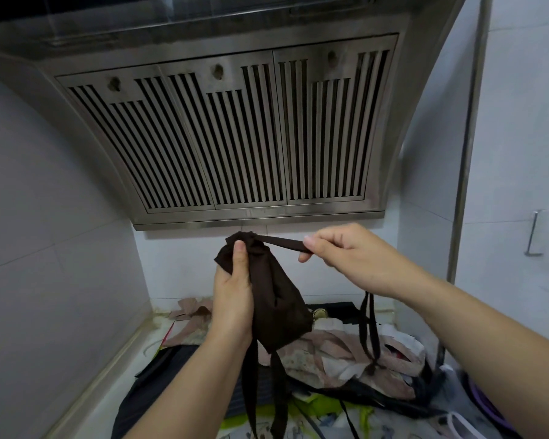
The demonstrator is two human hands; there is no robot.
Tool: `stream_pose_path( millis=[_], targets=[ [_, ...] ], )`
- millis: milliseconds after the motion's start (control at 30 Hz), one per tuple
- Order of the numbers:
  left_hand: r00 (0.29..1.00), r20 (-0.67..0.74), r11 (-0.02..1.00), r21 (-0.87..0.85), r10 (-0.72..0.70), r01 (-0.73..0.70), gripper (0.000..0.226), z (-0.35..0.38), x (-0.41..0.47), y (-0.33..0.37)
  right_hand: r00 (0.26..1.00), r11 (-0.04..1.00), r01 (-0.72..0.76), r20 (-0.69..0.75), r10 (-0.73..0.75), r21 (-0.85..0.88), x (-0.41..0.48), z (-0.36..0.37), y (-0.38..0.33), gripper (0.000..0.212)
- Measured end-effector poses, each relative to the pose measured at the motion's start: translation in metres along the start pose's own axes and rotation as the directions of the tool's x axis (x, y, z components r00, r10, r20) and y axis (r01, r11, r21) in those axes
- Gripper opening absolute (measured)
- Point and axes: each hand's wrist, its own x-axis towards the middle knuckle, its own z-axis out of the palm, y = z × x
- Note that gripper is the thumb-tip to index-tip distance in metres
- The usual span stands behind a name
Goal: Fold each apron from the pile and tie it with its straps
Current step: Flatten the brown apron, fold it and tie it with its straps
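The left hand point(232, 299) holds the folded dark brown apron point(276, 299) in the air above the table point(114, 394), fingers curled round the bundle and thumb point(240, 251) pressed against its gathered upper end; the right hand point(355, 258) pinches one strap point(286, 241) between thumb and forefinger, fingers point(311, 240) closed on it; the strap runs taut from the top of the bundle to the right hand; a further length of strap point(370, 331) hangs below the right hand; two strap ends point(251, 391) hang from the bottom of the bundle; the pile of aprons point(330, 353) lies on the table below both hands; a steel range hood point(235, 137) is mounted on the wall above.
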Motion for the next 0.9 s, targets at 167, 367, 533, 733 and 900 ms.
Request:
stream_pose_path(
  millis=[167, 367, 533, 733, 900],
  targets=[
    [0.996, -0.073, 0.998, -0.029, 0.047, -0.05, 0.038, 0.01, 0.0, 0.005, 0.996, 0.98, -0.058, 0.077, 0.044, 0.19, -0.014, 0.032, 0.008, 0.043],
    [0.98, -0.189, 0.993, -0.086, 0.06, -0.077, 0.045, 0.017, -0.004, 0.002, 0.996, 0.989, -0.081, 0.043, 0.076, 0.123, -0.002, 0.04, 0.012, 0.033],
    [0.947, 0.298, 0.977, -0.136, -0.118, 0.164, 0.048, -0.01, 0.008, 0.011, 0.967, 0.97, -0.171, 0.216, 0.131, 0.175, 0.005, 0.002, 0.024, 0.027],
    [0.721, 0.693, 0.367, 0.666, 0.019, -0.65, 0.097, -0.027, 0.009, 0.066, 0.916, 0.987, -0.141, 0.368, 0.161, -0.079, 0.01, -0.008, 0.028, 0.02],
    [0.643, 0.693, 0.132, 0.707, -0.325, -0.695, 0.063, -0.007, 0.005, 0.059, 0.866, 0.995, -0.076, 0.49, 0.098, -0.064, 0.011, -0.005, 0.02, 0.016]
  ],
)
